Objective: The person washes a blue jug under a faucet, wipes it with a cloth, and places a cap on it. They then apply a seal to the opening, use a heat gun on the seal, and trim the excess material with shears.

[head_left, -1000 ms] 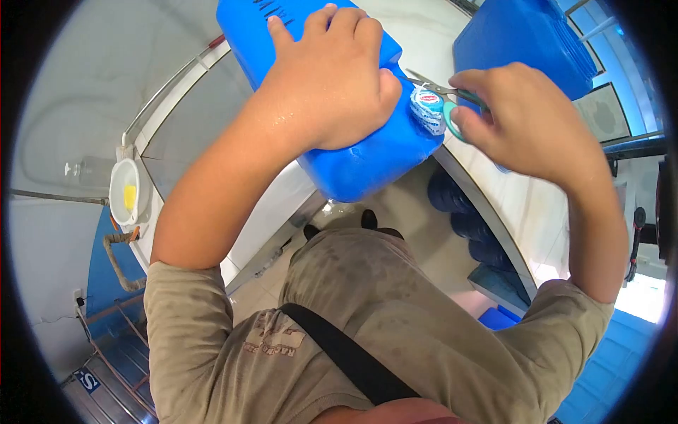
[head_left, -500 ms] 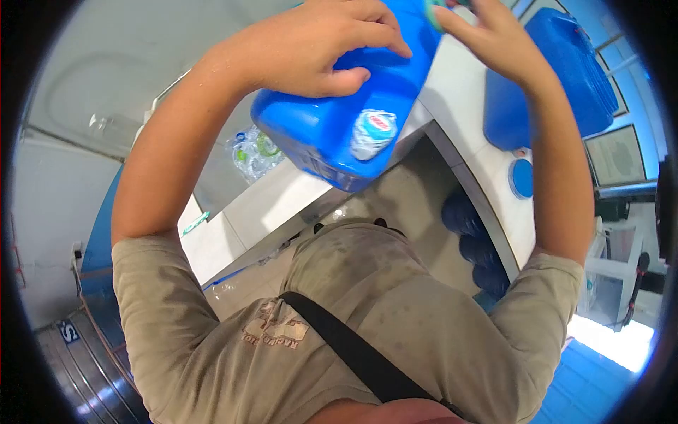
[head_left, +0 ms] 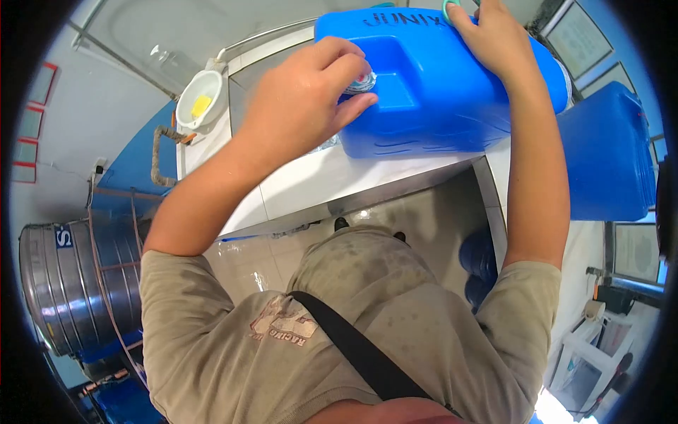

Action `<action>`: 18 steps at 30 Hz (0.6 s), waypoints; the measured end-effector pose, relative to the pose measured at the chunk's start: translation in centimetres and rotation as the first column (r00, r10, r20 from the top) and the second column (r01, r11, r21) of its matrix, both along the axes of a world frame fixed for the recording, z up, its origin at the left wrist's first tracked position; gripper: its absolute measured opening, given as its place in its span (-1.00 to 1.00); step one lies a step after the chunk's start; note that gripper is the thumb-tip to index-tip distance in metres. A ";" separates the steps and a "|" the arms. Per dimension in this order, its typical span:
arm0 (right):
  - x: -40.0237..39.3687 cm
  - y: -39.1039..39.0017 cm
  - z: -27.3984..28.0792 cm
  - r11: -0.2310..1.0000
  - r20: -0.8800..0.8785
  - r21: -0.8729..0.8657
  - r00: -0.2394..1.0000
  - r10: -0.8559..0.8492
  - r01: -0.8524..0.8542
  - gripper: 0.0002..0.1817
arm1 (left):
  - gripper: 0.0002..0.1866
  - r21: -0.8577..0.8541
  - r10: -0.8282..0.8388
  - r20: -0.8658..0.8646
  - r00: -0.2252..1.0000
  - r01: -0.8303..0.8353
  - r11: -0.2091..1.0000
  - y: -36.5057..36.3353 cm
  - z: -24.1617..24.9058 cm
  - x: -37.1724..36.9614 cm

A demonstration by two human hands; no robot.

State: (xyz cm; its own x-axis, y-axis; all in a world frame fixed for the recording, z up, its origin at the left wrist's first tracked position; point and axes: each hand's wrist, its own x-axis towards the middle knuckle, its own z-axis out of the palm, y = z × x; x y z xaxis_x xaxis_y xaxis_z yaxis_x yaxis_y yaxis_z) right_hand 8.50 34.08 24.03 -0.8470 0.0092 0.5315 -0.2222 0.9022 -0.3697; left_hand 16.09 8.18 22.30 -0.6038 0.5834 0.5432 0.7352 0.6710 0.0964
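Observation:
A large blue plastic jerrycan [head_left: 452, 99] lies on the white tiled counter [head_left: 304, 187], with dark lettering "JUNIX" on its upper face. My left hand [head_left: 304, 95] is at its left end, fingers and thumb closed around a cap wrapped in clear plastic with a printed label [head_left: 362, 83]. My right hand [head_left: 487, 35] is on top of the jerrycan, its fingers closed on a tool with a green ring-shaped handle [head_left: 450, 10]. The rest of that tool is hidden behind the hand and cut off by the frame's top.
A second blue jerrycan [head_left: 604, 155] stands to the right. At the left are a white bowl [head_left: 201, 99] with something yellow inside, a wrapped pipe [head_left: 159, 155] and a steel tank [head_left: 74, 290]. Round blue containers [head_left: 480, 261] sit beneath the counter.
The jerrycan has turned from tilted to lying lengthwise across the counter, further right. My left hand has moved from its side onto the wrapped cap. The view has shifted too.

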 end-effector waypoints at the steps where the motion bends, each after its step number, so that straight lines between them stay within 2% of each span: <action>1: -0.2 0.1 -0.1 1.000 -0.014 0.016 1.000 -0.013 0.013 -0.30 | -0.76 0.063 0.040 -0.066 0.997 -0.036 0.997 0.3 -0.4 0.5; 5: -0.4 0.1 0.3 1.000 -0.008 0.021 1.000 0.005 -0.005 -0.32 | -0.83 0.083 0.165 -0.106 0.981 -0.157 0.984 1.7 -0.9 1.9; 10: 0.1 -0.1 1.3 0.999 0.062 0.053 0.998 -0.016 0.013 -0.37 | -0.90 0.106 0.342 -0.046 0.939 -0.336 0.936 3.7 -0.9 2.4; 16: -0.8 -0.5 1.3 0.989 0.106 0.121 0.990 -0.094 0.081 -0.41 | -0.89 0.117 0.429 -0.045 0.902 -0.422 0.899 5.0 -2.4 2.7; 18: -1.1 -0.5 0.9 0.990 0.094 0.120 0.992 -0.087 0.076 -0.42 | -0.90 0.139 0.388 -0.116 0.914 -0.372 0.918 4.7 -3.1 2.3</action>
State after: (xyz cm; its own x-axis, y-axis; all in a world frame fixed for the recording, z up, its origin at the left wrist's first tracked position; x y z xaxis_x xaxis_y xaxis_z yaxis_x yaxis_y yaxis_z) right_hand 7.41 33.61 24.90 -0.8945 0.0235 0.4465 -0.1137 0.9538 -0.2781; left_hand 18.36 12.90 19.18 -0.6816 0.2558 0.6856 0.4384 0.8929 0.1027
